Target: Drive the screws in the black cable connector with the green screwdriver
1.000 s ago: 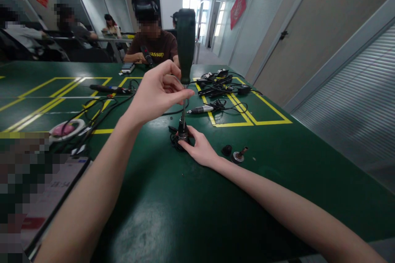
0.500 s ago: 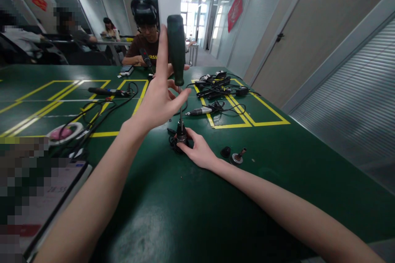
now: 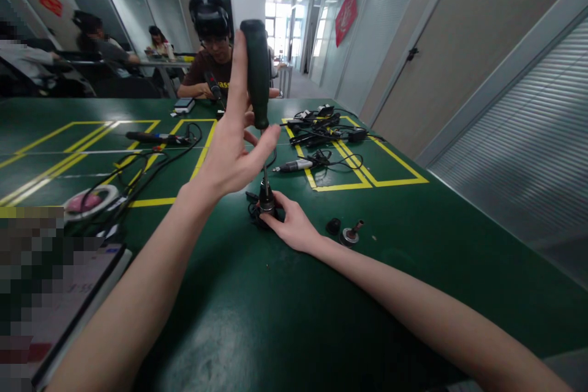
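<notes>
A dark green screwdriver (image 3: 257, 73) stands nearly upright, its tip down at a small black and metal part (image 3: 267, 199) above the green table. My left hand (image 3: 234, 147) is round the screwdriver at its lower handle and shaft, the index finger stretched up along the handle. With thumb and fingers, my right hand (image 3: 291, 220) pinches the black and metal part. Black cable lies bunched beside that part. To the right of my right hand are a small black cap (image 3: 333, 226) and a round metal piece with a stem (image 3: 351, 233).
A grey and black pen-like tool (image 3: 294, 166) and a pile of black cables (image 3: 321, 125) lie beyond. At left are another corded tool (image 3: 156, 137), a white roll (image 3: 92, 202) and a tablet (image 3: 82, 300). A person in a headset (image 3: 206, 67) sits opposite.
The whole view has shifted slightly. The screwdriver's handle leans a little more to the left, and my left hand has moved slightly with it. My right hand keeps its hold.
</notes>
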Motion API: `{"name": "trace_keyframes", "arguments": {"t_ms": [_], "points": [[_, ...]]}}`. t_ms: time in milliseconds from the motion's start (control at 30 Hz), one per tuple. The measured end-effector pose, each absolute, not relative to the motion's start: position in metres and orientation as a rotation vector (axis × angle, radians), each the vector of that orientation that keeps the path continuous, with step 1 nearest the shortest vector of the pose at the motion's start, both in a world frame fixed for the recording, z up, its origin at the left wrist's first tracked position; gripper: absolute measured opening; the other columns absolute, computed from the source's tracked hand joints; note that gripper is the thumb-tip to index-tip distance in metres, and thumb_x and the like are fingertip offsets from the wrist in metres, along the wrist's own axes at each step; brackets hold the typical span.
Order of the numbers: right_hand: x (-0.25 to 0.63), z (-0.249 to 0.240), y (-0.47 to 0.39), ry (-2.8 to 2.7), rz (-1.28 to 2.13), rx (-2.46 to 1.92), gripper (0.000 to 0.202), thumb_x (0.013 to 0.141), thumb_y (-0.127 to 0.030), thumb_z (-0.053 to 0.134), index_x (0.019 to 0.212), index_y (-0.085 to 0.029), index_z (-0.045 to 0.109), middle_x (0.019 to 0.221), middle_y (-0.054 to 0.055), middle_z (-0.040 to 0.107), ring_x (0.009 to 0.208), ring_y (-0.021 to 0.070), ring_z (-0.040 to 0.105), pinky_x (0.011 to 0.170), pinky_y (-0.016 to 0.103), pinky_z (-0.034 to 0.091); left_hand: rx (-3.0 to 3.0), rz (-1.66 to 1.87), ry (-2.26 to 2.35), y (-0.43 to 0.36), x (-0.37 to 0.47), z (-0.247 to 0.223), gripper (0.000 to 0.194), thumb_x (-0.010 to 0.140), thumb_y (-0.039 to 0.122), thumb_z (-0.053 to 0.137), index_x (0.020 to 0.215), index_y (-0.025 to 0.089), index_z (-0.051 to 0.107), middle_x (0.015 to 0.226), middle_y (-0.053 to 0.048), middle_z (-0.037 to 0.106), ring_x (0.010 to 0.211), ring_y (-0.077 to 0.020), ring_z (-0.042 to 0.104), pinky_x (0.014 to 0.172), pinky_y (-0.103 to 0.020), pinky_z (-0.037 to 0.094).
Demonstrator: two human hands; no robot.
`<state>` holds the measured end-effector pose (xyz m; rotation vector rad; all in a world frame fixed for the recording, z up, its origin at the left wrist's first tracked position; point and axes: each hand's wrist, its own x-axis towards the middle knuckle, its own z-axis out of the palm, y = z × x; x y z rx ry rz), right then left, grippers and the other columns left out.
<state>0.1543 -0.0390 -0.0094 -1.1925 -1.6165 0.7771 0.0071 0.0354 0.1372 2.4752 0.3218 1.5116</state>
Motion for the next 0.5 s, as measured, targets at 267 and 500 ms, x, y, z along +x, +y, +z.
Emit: {"name": "trace_keyframes", "arguments": {"t_ms": [267,500], "points": [[0.155,-0.009,-0.04,-1.621,0.773,-1.195,0.034,0.089,-0.028,0.068,0.122,-0.02,0.067,0.117,0.008,0.079,0.111,0.0261,0.073,0.103,0.042,0.054,2.398,1.607,0.264,0.036,0.008,0.137,0.077,0.108,0.034,0.048,0.174,0.041,0.01,0.155,-0.009,0.062,0.107,-0.0237,0.076,0.08,-0.037,0.07],[0.155,-0.006,-0.041,-1.623,0.776,-1.201,0.033,0.089,-0.029,0.068,0.121,-0.02,0.068,0.117,0.009,0.079,0.11,0.0273,0.073,0.101,0.042,0.054,2.377,1.642,0.449,0.019,0.007,0.144,0.084,0.105,0.037,0.059,0.173,0.046,0.009,0.181,-0.006,0.028,0.111,-0.023,0.075,0.08,-0.034,0.069]]}}
